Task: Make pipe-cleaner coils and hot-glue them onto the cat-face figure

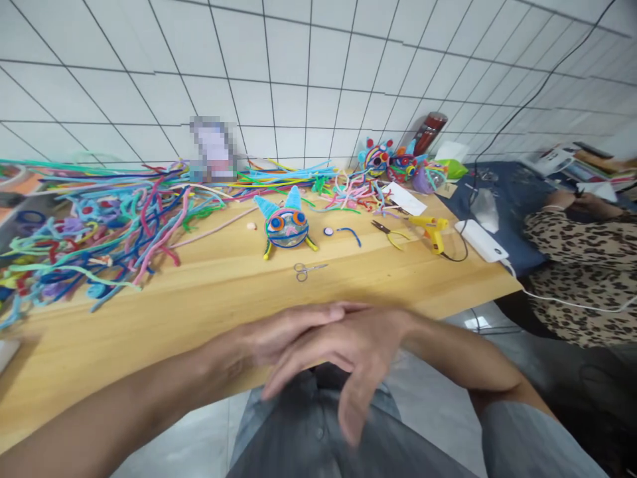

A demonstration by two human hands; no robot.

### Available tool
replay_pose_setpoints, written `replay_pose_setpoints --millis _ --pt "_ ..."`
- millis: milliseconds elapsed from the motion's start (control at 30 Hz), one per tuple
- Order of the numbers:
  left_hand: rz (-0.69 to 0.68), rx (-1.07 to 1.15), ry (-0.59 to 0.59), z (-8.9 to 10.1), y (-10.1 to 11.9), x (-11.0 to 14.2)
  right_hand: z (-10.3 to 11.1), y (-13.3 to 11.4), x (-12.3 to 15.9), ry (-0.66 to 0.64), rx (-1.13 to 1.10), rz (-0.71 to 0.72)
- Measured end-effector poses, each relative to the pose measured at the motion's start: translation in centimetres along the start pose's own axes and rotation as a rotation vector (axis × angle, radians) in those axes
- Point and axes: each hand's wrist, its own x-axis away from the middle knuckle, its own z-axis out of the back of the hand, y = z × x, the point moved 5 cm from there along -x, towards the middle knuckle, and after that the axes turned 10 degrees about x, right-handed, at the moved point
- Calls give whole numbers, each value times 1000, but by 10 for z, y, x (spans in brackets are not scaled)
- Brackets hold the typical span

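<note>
My left hand [286, 328] lies over the front edge of the table, its fingers stretched out and partly covered by the other hand. Crossing on top of it, my right hand [348, 348] is open, thumb apart and pointing down, slightly blurred. Neither holds anything. Small scissors [309, 271] lie just beyond them. Behind those stands a round pipe-cleaner figure [287, 229] with blue ears, orange-ringed eyes and yellow-tipped legs. To its right are a small round disc [328, 232] and a bent blue pipe cleaner [351, 235]; a small pale piece [251, 226] sits to its left.
Yellow-handled pliers [392, 234], a yellow glue gun [430, 231] and a white power strip [482, 241] lie at the right. Pipe cleaners [124, 219] heap at the left. Finished-looking colourful figures [377, 158] stand near the wall. A person in a leopard-print sleeve [582, 245] sits at right.
</note>
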Motion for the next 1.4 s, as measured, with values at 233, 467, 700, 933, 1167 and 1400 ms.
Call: replay_pose_setpoints --millis 233,467,700,933,1167,1400 --pt "-27 -70 420 93 -7 41 82 113 -13 11 22 -215" --pt "-95 -630 382 95 -10 20 115 198 -43 229 654 -293" --pt "-292 -885 330 99 -8 18 91 212 -62 192 706 -201" --pt "-334 -886 331 103 -10 18 91 216 -70 190 617 -270" --pt "-321 -876 335 106 -10 16 106 221 -71 275 373 -421" --pt "-350 -887 324 105 -10 16 88 182 -72 174 96 -276"
